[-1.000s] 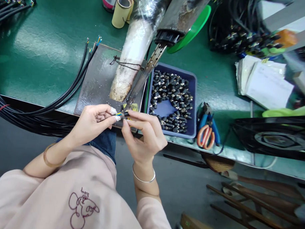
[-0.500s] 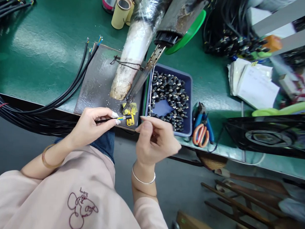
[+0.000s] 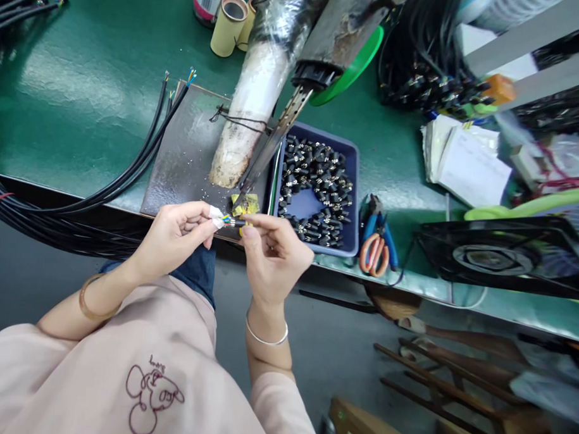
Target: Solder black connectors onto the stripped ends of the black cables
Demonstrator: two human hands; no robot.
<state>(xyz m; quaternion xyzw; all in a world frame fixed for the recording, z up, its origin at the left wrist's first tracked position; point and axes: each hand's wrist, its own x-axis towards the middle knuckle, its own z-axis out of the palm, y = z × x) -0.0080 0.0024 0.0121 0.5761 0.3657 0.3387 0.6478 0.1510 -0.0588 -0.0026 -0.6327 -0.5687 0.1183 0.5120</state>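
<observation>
Pinched in my left hand [image 3: 175, 235], with white wraps on the fingertips, is the end of a black cable whose blue and yellow wires [image 3: 225, 219] show. A small black connector with metal pins [image 3: 237, 223] sits at the wire ends. My right hand [image 3: 276, 254] has its thumb and forefinger closed on the connector's far end. Just above is the tip of a soldering iron with a perforated metal shaft [image 3: 286, 119], beside a yellow piece [image 3: 246, 204] on the dark board [image 3: 187, 150]. Part of the yellow piece is hidden behind my right fingers.
A blue tray [image 3: 351, 200] of small black connectors stands right of the board. Pliers [image 3: 376, 252] and a black fan [image 3: 487, 259] are further right. A white wrapped tube [image 3: 240, 126] slants over the board. Black cables [image 3: 80, 225] lie bundled at left.
My right hand has moved left and closed its fingertips on the connector. My left hand stays nearly in place. The view has shifted slightly.
</observation>
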